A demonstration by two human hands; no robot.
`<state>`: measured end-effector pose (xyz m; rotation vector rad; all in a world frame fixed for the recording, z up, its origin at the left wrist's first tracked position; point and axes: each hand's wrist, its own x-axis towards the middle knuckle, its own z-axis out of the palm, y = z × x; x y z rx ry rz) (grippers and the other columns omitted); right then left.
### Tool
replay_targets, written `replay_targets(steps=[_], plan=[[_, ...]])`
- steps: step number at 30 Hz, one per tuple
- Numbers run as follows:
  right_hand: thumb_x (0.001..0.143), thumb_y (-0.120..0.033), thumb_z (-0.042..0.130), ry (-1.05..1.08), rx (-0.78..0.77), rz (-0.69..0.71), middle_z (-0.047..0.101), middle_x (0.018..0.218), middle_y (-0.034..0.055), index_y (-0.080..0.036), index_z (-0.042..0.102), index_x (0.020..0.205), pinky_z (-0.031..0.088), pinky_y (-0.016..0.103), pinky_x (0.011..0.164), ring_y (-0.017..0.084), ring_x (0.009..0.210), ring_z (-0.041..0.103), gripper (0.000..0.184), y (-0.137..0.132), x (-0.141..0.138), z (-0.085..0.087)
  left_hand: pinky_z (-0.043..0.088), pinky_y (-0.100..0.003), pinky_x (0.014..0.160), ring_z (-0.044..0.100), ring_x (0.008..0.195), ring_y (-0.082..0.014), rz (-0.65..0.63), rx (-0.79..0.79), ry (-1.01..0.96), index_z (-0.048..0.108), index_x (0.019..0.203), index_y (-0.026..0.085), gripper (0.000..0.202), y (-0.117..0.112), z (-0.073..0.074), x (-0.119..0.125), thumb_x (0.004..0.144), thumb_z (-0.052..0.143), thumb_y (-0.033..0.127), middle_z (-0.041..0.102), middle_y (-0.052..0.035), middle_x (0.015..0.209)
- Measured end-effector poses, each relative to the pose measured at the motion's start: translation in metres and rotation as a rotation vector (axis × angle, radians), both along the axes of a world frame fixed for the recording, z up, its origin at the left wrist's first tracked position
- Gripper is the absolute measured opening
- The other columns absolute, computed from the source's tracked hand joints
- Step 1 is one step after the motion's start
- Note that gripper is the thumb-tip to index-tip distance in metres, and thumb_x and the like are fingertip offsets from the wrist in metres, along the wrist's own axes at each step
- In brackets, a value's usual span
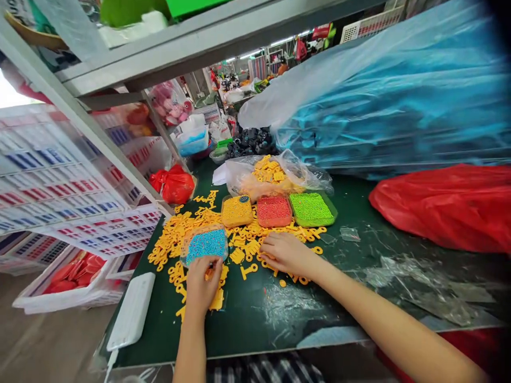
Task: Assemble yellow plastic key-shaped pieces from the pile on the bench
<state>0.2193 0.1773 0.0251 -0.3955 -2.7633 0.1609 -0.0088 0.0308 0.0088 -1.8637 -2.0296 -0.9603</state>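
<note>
My left hand [203,279] is at the near edge of a clear tray of blue beads [207,246]. Its thumb and fingers are bent together, and whatever they pinch is too small to make out. Yellow plastic pieces [217,298] lie around and under that hand. To the right, my right hand [286,254] reaches down into the heap, its fingers curled over the yellow pieces; their tips are partly hidden. Behind the hands stand a tray of yellow beads [235,213], one of red beads [273,210] and one of green beads [311,208].
An open plastic bag of yellow pieces [271,173] lies behind the trays. A white power strip [133,306] is at the table's left edge. Red bags [443,205] and a large blue-filled bag [395,106] occupy the right. A metal shelf post [107,143] slants at left.
</note>
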Motion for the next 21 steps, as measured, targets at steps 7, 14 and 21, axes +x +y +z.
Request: replay_targets(steps=[7,14,21], plan=[[0.093,-0.045,0.053,0.014,-0.096,0.081,0.057,0.134,0.0120,-0.015,0.051,0.134,0.036,0.045,0.103,0.027,0.123,0.048,0.051,-0.024,-0.012,-0.015,0.045,-0.038,0.078,0.069,0.079,-0.0198,-0.062,-0.050,0.139,0.071,0.096,0.024,0.022,-0.004,-0.004,0.003,0.096,0.050,0.031,0.076,-0.0030,0.092],[0.093,-0.050,0.051,-0.056,-0.101,0.054,0.066,0.113,0.0109,-0.015,0.069,0.096,0.038,0.045,0.100,0.027,0.111,0.054,0.039,-0.021,-0.010,-0.013,0.052,-0.033,0.069,0.064,0.069,-0.0188,-0.014,-0.096,0.121,0.072,0.100,0.024,0.022,-0.007,-0.007,0.000,0.094,0.054,0.035,0.077,-0.0017,0.088],[0.090,-0.037,0.060,-0.055,-0.106,0.034,0.063,0.098,0.0093,-0.016,0.067,0.090,0.042,0.040,0.088,0.025,0.098,0.053,0.022,-0.020,-0.006,-0.003,0.048,-0.037,0.085,0.067,0.099,-0.0200,-0.218,-0.235,0.251,0.066,0.114,0.023,0.027,0.006,-0.006,0.024,0.099,0.043,0.025,0.072,-0.0049,0.113]])
